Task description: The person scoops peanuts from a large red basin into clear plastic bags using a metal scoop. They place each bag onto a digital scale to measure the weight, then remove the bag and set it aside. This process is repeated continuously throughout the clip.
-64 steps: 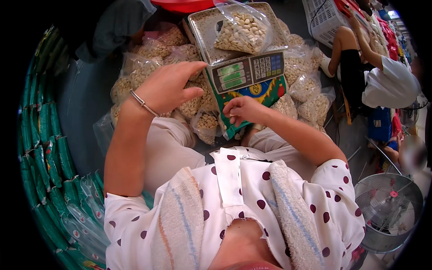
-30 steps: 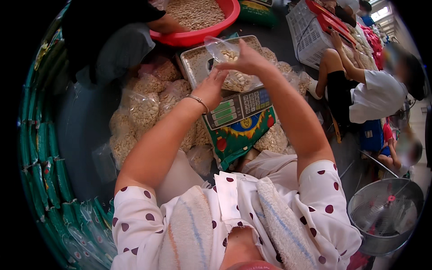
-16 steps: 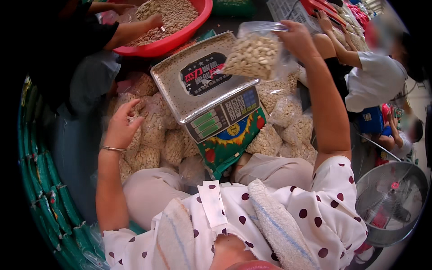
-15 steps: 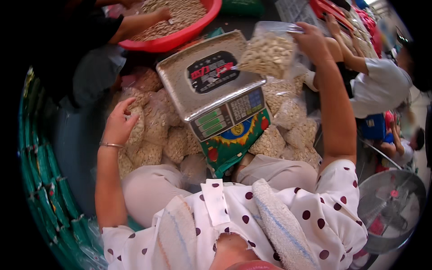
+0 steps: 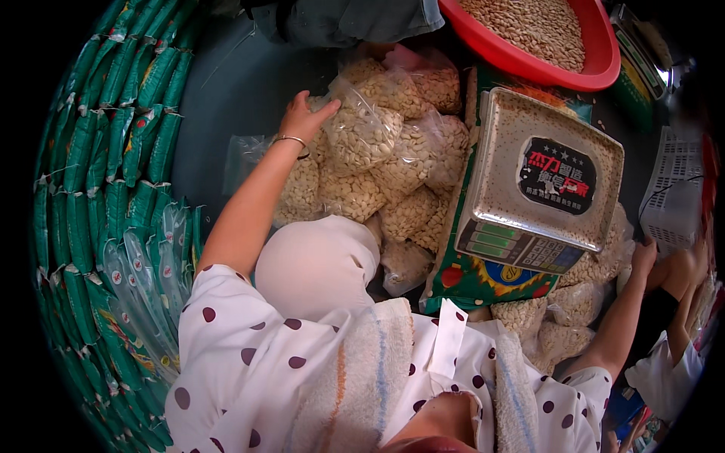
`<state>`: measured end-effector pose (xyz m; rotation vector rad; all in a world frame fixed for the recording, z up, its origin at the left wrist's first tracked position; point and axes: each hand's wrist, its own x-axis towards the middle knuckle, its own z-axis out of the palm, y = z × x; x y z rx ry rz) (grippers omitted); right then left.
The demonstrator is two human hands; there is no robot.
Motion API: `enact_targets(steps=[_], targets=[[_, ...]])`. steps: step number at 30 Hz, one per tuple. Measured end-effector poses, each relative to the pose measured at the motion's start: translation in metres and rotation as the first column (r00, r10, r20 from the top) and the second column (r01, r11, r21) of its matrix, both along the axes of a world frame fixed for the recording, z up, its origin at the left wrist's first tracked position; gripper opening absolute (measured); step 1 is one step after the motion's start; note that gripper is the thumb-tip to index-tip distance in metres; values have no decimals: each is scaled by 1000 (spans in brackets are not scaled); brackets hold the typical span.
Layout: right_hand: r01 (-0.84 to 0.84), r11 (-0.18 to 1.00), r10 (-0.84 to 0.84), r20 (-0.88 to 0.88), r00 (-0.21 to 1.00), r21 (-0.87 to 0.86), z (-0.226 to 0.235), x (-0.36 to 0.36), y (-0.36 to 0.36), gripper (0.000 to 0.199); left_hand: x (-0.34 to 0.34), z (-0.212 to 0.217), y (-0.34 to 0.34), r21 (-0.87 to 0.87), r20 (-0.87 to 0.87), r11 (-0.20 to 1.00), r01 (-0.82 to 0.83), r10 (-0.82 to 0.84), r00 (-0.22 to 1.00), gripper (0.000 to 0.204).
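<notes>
My left hand (image 5: 308,117) reaches to a clear plastic bag of pale, flat beans or seeds (image 5: 362,136) in the pile on my left. Its fingers are spread, with the thumb side against or just beside the bag. My right hand (image 5: 643,260) is low on the far right, near bags of the same stuff (image 5: 596,264) beyond the scale. Its fingers are too small and hidden to read, and I see no bag in it. Between the two piles a metal-topped electronic scale (image 5: 491,158) with green displays rests on a green printed sack (image 5: 468,283); its pan bears nothing.
Stacked green packages (image 5: 113,151) line the left side. A red basin (image 5: 521,57) of loose beans or seeds stands beyond the scale. A white plastic basket (image 5: 672,189) sits at the right, near another person's arm (image 5: 680,302). A person's grey-clad leg (image 5: 347,19) is at the top.
My view has swung left. My right hand, which held a filled bag over the scale, is now lowered at the far right, and the scale pan is bare. My left hand now reaches the left pile.
</notes>
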<state>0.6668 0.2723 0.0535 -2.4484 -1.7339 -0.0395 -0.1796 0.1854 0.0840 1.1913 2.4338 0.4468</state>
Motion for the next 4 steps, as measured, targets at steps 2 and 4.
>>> enact_targets(steps=[2, 4], targets=[[-228, 927, 225, 45, 973, 298, 55, -74, 20, 36, -2, -4, 15, -97, 21, 995, 16, -14, 1000, 98], [-218, 898, 383, -435, 815, 383, 116, -218, 21, 42, -17, -24, 31, -271, 138, 962, 36, 2, 990, 92]])
